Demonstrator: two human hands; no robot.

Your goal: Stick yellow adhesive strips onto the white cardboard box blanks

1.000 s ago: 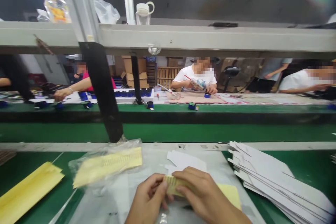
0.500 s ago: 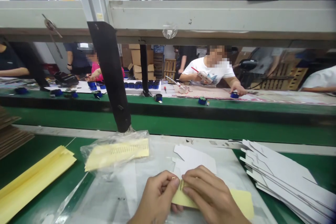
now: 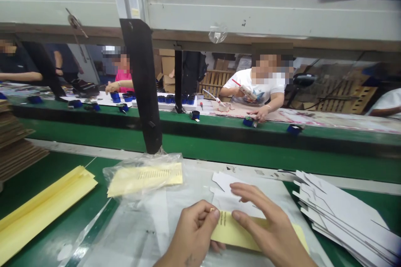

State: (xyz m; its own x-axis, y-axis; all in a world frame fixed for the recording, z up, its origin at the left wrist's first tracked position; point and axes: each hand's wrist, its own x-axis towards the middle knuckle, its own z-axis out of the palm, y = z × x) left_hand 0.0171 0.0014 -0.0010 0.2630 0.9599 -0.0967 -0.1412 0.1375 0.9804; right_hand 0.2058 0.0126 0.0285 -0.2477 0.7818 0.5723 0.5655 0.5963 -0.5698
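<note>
My left hand (image 3: 197, 229) pinches the left end of a yellow label sheet (image 3: 232, 231) that carries rows of dark print. A small pale piece shows at the left fingertips, too small to make out. Over the sheet's middle, my right hand (image 3: 266, 225) is open with thumb and fingers spread; the thumb lies at the sheet's upper edge. A flat white carton (image 3: 221, 179) lies just behind my hands, partly covered by them. To the left, a clear plastic bag with more yellow label sheets (image 3: 150, 177) rests on the work surface.
Folded white cartons (image 3: 344, 208) are stacked at the right. Long yellow sheets (image 3: 46, 212) lie at the left, near a brown cardboard stack (image 3: 15, 146). Beyond, a green conveyor (image 3: 219, 146) carries blue round parts, with co-workers behind it. A black-wrapped post (image 3: 142, 91) stands in between.
My right hand has lifted and spread off the label sheet, uncovering its printed rows. My left hand keeps its pinch. Across the conveyor, a co-worker's hand has moved left. The view has shifted slightly.
</note>
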